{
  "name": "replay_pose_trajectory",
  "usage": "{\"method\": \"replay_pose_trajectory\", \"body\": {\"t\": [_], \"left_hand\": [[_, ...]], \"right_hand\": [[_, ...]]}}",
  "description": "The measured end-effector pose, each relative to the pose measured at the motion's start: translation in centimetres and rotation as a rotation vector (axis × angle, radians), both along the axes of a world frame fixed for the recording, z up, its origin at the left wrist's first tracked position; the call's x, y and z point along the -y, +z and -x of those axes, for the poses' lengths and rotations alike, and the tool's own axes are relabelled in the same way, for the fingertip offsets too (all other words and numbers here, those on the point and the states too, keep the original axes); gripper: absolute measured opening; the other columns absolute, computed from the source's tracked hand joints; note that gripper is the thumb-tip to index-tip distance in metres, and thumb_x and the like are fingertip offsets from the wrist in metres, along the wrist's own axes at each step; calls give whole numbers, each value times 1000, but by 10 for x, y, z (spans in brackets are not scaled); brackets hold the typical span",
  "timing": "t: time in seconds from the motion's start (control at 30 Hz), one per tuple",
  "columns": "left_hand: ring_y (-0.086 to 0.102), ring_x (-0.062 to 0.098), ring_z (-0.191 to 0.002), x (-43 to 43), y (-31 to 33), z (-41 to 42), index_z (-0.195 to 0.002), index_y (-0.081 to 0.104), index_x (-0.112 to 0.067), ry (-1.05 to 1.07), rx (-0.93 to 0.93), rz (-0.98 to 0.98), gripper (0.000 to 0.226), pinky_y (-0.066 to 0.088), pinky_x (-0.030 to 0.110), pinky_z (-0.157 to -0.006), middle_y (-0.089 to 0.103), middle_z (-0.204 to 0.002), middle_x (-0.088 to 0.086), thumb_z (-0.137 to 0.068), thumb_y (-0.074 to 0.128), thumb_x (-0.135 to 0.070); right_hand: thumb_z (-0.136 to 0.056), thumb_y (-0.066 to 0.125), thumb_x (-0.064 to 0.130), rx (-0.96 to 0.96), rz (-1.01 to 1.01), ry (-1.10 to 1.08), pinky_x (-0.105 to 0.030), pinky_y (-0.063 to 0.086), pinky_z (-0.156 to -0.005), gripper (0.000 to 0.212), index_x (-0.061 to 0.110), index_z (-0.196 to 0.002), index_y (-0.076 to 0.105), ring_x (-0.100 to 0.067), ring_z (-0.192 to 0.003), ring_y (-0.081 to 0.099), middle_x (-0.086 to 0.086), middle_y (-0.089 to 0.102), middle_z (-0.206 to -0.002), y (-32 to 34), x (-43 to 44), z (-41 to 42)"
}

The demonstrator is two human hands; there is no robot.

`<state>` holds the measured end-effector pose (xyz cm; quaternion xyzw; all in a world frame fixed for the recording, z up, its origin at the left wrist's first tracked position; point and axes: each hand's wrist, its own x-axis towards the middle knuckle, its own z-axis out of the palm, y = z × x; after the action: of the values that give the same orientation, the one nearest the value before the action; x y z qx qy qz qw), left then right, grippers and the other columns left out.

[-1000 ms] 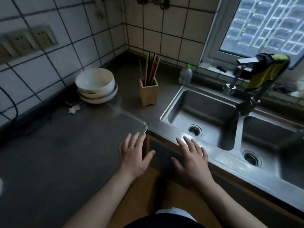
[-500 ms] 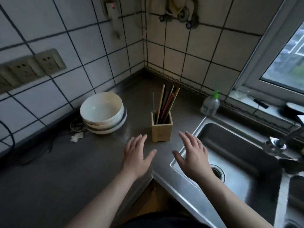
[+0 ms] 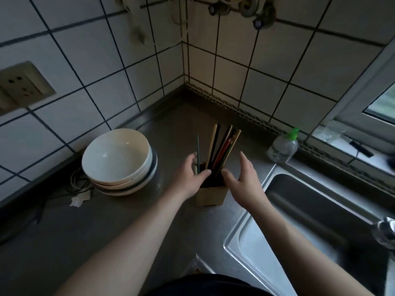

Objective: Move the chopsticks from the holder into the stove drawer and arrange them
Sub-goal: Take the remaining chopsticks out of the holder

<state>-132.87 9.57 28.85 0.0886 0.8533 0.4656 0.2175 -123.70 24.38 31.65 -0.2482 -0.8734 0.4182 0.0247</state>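
Note:
A square wooden holder stands on the steel counter near the corner, holding several chopsticks in tan, black and red that lean to the right, and one thin green stick that stands apart at the left. My left hand is at the holder's left side with its thumb on the front rim. My right hand is at the right side with straight fingers and its thumb close to the rim. Neither hand has curled round anything. The stove drawer is out of view.
Stacked white bowls sit left of the holder, with a cable and a scrap of paper beside them. A clear bottle with a green cap stands by the window sill. The steel sink lies to the right. Tiled walls close the corner.
Both hands have moved forward from the counter's front edge to either side of the holder's top. The view has tilted toward the corner.

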Motion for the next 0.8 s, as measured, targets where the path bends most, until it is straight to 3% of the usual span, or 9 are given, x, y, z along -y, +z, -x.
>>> {"method": "replay_pose_trajectory", "body": {"t": [0.1, 0.2, 0.27, 0.33, 0.47, 0.63, 0.8], "left_hand": [[51, 12, -122, -18, 2, 18, -141, 42, -29, 1, 63, -114, 64, 41, 35, -103, 56, -128, -12, -85, 75, -27], [62, 16, -109, -32, 3, 29, -107, 56, -32, 14, 94, -200, 38, 48, 34, -97, 63, -102, -12, -83, 77, -11], [64, 12, -97, -36, 3, 33, -97, 56, -30, 2, 116, -207, 32, 49, 27, -86, 64, -93, -12, -83, 77, -10], [65, 13, -95, -37, 0, 37, -95, 59, -29, -5, 108, -203, 28, 51, 29, -86, 67, -95, -6, -82, 78, -14], [69, 16, -92, -36, -8, 36, -86, 65, -31, 5, 65, -230, 21, 55, 40, -89, 72, -92, -2, -86, 73, -13], [70, 6, -81, -36, -10, 29, -83, 68, -30, 42, 96, -305, 15, 55, 27, -76, 72, -82, -7, -90, 70, -16], [69, 13, -89, -36, -7, 25, -85, 67, -25, 97, 121, -344, 12, 55, 32, -85, 71, -88, -1, -95, 64, -19]], "right_hand": [[-91, 59, 37, -68, 153, -42, -32, 31, -112, 68, 22, -150, 27, -10, -139, 33, 4, 38, -151, -2, -4, 24], [-90, 62, 26, -158, 302, -88, -33, 44, -103, 41, 31, -129, 51, -8, -121, 53, 10, 60, -126, -6, -5, 44], [-90, 62, 21, -189, 383, -142, -38, 53, -95, 22, 26, -111, 60, -9, -104, 64, 5, 69, -108, -6, -6, 54], [-90, 63, 16, -234, 415, -182, -33, 56, -85, 12, 16, -101, 63, -7, -88, 68, 1, 71, -95, -4, -7, 60], [-88, 65, 10, -309, 439, -201, -21, 54, -69, 9, 8, -97, 63, -5, -75, 67, -4, 70, -87, -2, -6, 63], [-86, 68, 15, -328, 421, -231, -28, 57, -73, 9, 9, -91, 64, -10, -75, 66, -5, 68, -83, -5, -5, 60], [-86, 69, 17, -335, 445, -244, -29, 58, -74, 9, 11, -88, 63, -15, -77, 69, -4, 69, -81, -4, -1, 53]]}}
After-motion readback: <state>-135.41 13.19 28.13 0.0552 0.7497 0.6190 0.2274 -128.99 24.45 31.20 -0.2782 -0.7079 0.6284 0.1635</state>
